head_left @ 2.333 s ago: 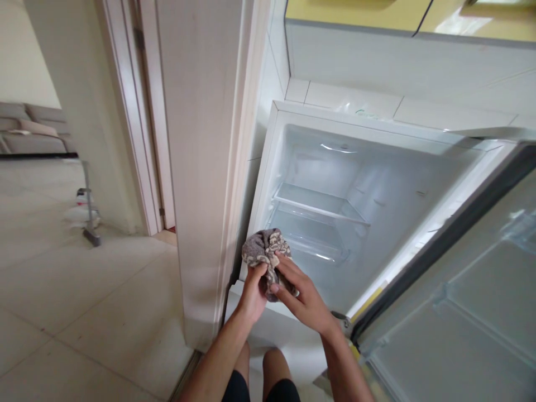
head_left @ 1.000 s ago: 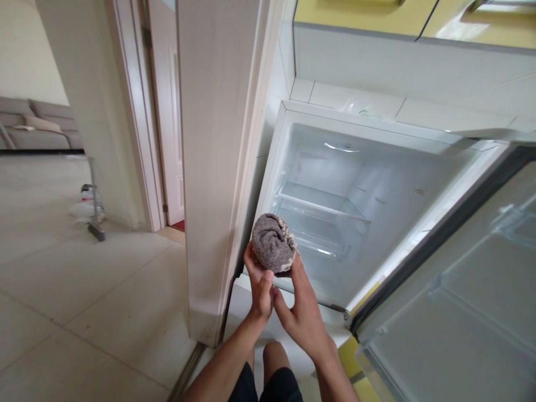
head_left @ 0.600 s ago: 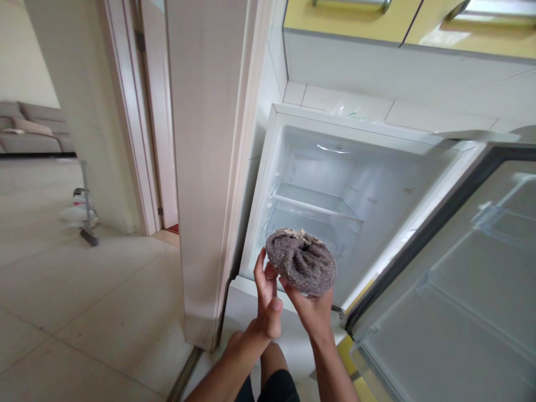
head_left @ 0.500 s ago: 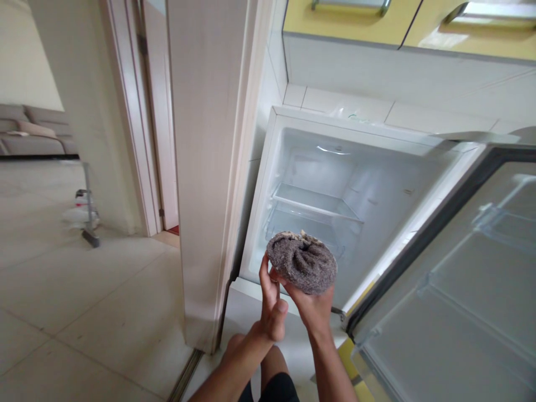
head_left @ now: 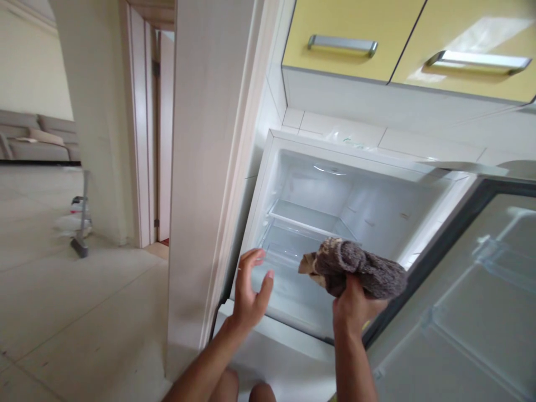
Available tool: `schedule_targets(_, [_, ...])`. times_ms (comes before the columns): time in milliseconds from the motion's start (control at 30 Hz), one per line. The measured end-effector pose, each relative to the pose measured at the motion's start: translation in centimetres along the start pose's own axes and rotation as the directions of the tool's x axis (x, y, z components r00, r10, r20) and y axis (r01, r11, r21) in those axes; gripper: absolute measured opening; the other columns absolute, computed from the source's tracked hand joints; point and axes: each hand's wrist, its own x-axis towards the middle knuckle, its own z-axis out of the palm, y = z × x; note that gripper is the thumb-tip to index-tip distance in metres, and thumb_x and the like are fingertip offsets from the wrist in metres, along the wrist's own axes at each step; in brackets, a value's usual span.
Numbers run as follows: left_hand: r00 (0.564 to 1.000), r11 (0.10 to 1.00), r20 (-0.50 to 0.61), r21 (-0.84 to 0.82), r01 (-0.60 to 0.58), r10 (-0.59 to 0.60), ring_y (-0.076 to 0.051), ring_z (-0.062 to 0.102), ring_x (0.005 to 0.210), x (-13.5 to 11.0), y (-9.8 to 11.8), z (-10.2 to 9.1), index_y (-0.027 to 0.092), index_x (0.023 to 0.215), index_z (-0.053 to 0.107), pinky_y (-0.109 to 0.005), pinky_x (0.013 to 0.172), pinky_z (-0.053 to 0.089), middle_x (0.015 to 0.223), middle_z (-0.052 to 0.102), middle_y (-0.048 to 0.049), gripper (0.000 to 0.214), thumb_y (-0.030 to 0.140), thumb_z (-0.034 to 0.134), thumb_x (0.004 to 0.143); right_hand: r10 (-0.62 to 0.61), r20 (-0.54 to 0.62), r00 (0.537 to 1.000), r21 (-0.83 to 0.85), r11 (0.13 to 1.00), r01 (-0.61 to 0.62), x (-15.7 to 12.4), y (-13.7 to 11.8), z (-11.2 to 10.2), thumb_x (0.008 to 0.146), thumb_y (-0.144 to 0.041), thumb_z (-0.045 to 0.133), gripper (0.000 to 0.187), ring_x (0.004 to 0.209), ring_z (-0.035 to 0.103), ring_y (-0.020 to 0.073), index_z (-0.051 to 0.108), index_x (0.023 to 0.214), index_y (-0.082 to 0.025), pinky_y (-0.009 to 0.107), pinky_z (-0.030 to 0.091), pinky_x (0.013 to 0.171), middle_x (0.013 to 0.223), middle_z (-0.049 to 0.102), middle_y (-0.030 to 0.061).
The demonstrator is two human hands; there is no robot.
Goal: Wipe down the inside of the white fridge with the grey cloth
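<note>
My right hand [head_left: 355, 307] grips a bunched grey-brown cloth [head_left: 377, 273] with a fuzzy surface and a tan patch at its left end. Part of the fingers is hidden beneath the cloth. Apart from it, my left hand [head_left: 251, 293] is held up with its fingers spread and curved, nothing in it. Both hands are in front of an open fridge [head_left: 263, 167]. A glass shelf [head_left: 307, 215] crosses its inside, with a clear drawer [head_left: 285, 245] below.
The fridge door [head_left: 481, 290] swings out at the right, with clear racks inside. Yellow cabinets [head_left: 347, 22] hang above. A wooden door frame [head_left: 209, 167] stands close at my left. Farther off are a broom [head_left: 81, 240] and a grey sofa [head_left: 37, 145].
The cloth has moved right with my right hand and turned, showing its tan end. My left hand has come away from it to the left and opened. The view has tilted up slightly.
</note>
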Motion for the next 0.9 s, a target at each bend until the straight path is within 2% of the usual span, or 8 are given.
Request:
schedule_targets(67, [0.997,0.988,-0.076,0.156,0.021,-0.010,-0.024,0.062,0.122,2.5,-2.3,-0.5,0.024,0.134,0.053,-0.042,0.100,0.058,0.132,0.060,-0.0119,0.038,0.025,0.058,0.097,-0.016,-0.080,0.997,0.032,0.999,0.019,2.0,-0.5,0.8,0.063,-0.038,0.085,0.054,0.092,0.072,0.0265,0.072,0.107,-0.010,0.057,0.056,0.102,0.109,0.074,0.0110])
schedule_targets(200, [0.998,0.924,-0.014,0.377,0.062,-0.061,-0.035,0.054,0.138,6.9,-7.0,-0.1,0.017,0.145,0.042,-0.058,0.113,0.048,0.146,0.054,-0.0210,0.059,0.030,0.062,0.091,-0.082,-0.129,0.988,0.077,0.993,0.093,4.7,-1.6,2.3,0.061,-0.036,0.086,0.052,0.092,0.072,0.0259,0.072,0.104,-0.009,0.060,0.053,0.104,0.111,0.074,0.0115])
schedule_targets(300, [0.996,0.889,0.006,0.450,0.080,-0.093,-0.040,0.041,0.149,9.3,-9.8,1.3,0.013,0.154,0.029,-0.063,0.119,0.040,0.157,0.043,-0.0270,0.078,0.031,0.065,0.087,-0.122,-0.085,0.989,0.080,0.988,0.129,5.4,-2.0,3.6,0.063,-0.032,0.087,0.050,0.099,0.071,0.0268,0.072,0.106,-0.009,0.055,0.056,0.103,0.110,0.074,0.0115])
schedule_targets(400, [0.991,0.883,-0.024,0.452,0.126,-0.130,-0.040,0.039,0.151,11.3,-11.8,2.8,0.010,0.156,0.026,-0.062,0.121,0.036,0.159,0.041,-0.0290,0.083,0.028,0.066,0.085,-0.144,0.026,0.989,0.049,0.989,0.143,5.8,-1.9,5.4,0.061,-0.034,0.090,0.054,0.096,0.071,0.0267,0.073,0.105,-0.009,0.049,0.060,0.097,0.105,0.074,0.0109])
schedule_targets(500, [0.970,0.878,-0.026,0.419,0.229,-0.241,-0.040,0.046,0.147,12.9,-13.1,3.5,0.006,0.155,0.030,-0.061,0.120,0.039,0.155,0.047,-0.0304,0.085,0.030,0.069,0.083,-0.137,0.186,0.973,-0.049,0.988,0.148,6.5,-1.6,7.6,0.054,-0.046,0.091,0.061,0.086,0.070,0.0265,0.074,0.101,-0.011,0.046,0.062,0.084,0.098,0.075,0.0106])
schedule_targets(633, [0.946,0.874,-0.018,0.378,0.306,-0.323,-0.038,0.053,0.141,13.8,-14.4,3.1,0.009,0.153,0.036,-0.057,0.117,0.045,0.150,0.054,-0.0271,0.085,0.034,0.073,0.081,-0.086,0.382,0.920,-0.117,0.983,0.140,7.1,-0.7,10.6,0.052,-0.053,0.088,0.061,0.077,0.068,0.0249,0.075,0.095,-0.013,0.041,0.060,0.072,0.089,0.076,0.0092])
schedule_targets(800, [0.963,0.907,0.024,0.343,0.245,-0.269,-0.035,0.059,0.137,14.2,-14.9,2.9,0.012,0.149,0.043,-0.054,0.113,0.049,0.148,0.059,-0.0224,0.077,0.039,0.070,0.083,-0.045,0.458,0.888,-0.101,0.990,0.102,6.5,2.1,14.6,0.056,-0.052,0.086,0.056,0.076,0.068,0.0242,0.074,0.096,-0.015,0.043,0.059,0.074,0.088,0.075,0.0079])
schedule_targets(900, [0.968,0.919,0.013,0.317,0.235,-0.252,-0.031,0.068,0.123,14.6,-14.7,3.5,0.016,0.140,0.052,-0.048,0.104,0.056,0.135,0.069,-0.0170,0.064,0.035,0.069,0.081,-0.008,0.519,0.855,-0.072,0.996,0.053,5.7,3.6,17.4,0.057,-0.054,0.086,0.052,0.076,0.068,0.0247,0.073,0.093,-0.019,0.041,0.059,0.071,0.087,0.075,0.0070])
